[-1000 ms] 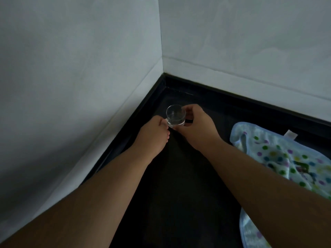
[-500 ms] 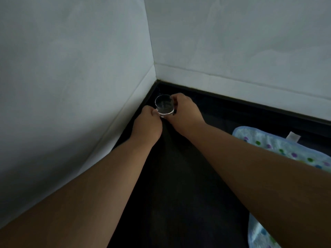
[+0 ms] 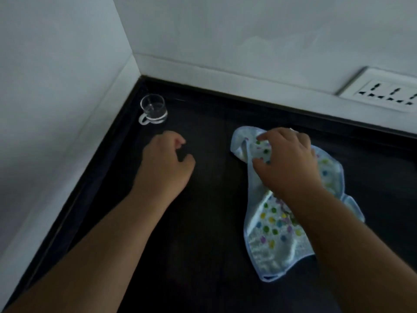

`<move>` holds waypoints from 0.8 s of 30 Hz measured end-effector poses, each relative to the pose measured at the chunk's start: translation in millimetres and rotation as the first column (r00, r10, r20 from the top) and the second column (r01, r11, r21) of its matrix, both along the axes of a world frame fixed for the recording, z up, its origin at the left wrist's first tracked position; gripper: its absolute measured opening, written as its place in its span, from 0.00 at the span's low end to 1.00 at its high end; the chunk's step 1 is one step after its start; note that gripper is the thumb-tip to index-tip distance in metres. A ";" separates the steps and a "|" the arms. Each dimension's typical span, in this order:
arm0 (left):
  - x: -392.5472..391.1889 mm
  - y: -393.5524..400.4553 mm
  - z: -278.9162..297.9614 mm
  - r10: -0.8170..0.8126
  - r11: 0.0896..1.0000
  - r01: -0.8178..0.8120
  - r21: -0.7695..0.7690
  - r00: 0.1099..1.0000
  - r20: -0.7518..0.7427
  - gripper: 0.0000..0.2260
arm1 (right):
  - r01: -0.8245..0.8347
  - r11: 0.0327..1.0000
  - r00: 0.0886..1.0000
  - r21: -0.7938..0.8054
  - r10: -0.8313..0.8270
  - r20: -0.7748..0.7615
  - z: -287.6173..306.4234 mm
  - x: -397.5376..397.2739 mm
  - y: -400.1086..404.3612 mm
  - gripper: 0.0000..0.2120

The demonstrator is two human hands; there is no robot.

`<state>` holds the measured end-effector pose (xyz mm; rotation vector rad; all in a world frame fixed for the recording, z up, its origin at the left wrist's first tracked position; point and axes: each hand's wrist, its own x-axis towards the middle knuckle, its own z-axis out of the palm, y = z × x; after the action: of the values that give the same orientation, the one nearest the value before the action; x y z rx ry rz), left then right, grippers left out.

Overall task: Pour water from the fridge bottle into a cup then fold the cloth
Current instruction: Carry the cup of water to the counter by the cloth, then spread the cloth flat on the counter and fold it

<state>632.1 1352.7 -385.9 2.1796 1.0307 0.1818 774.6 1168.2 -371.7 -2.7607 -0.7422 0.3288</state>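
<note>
under right hand (image 3: 291,163), cloth (image 3: 277,233) partly hidden

Dark counter (image 3: 203,245), near black, matte, fills lower frame and runs into a corner at upper left. Raised dark lip along its left and back edges. Left wall (image 3: 56,86) pale grey-white, plain, meets back wall (image 3: 248,30) at a vertical corner seam above the counter corner. Faint horizontal line low on both walls, just above the counter edge. White socket plate (image 3: 383,91) on back wall at far right, low, near the counter, several dark pin holes, cut by frame edge.
</note>
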 end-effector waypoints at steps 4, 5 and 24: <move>10.5 -76.8 5.5 -0.479 0.875 0.467 -0.126 0.873 -0.090 0.38 | 0.162 0.960 0.972 -0.227 -0.194 -0.129 6.2 -6.5 -70.9 0.31; 14.7 -92.8 3.9 -0.563 0.827 0.549 -0.122 0.810 -0.166 0.44 | 0.179 0.943 0.956 -0.279 -0.234 -0.179 3.4 -8.5 -83.4 0.33; -3.3 -173.6 50.0 -0.373 0.926 0.378 0.028 0.922 -0.106 0.18 | 0.025 0.997 0.982 0.078 -0.010 -0.190 48.3 -38.3 -147.0 0.17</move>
<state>628.7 1179.1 -336.0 2.4031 0.6440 -0.0817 736.3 1021.2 -323.4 -2.6134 -0.6669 0.5369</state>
